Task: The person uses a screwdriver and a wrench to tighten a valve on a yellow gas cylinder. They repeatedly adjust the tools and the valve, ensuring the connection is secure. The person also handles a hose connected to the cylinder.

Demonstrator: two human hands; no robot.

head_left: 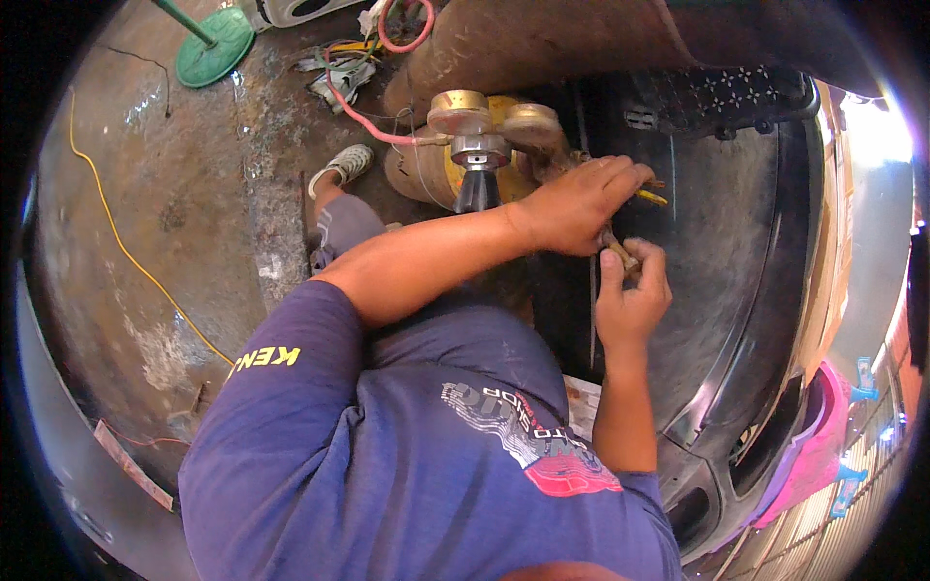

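Observation:
My left hand point(581, 203) reaches across and is closed, its back toward me. Beyond its knuckles stick out the yellow ends of a slim tool point(651, 197); the rest of it is covered by the hand. Just below, my right hand point(635, 295) pinches a brass fitting point(625, 258) between thumb and fingers, and its upper end runs under my left hand. Left of my hands stands a brass gas regulator point(481, 148) with two round gauges point(459, 111), on the yellow-topped end of a cylinder point(426, 179). A pink hose point(373, 126) joins its left side.
A large rusty cylinder point(542, 48) lies across the far side. Dark vehicle panels point(717, 290) flank my right arm. On the stained concrete floor point(165, 203) run a yellow cord point(121, 237) and a green stand base point(215, 46). Pink plastic point(809, 441) hangs at right.

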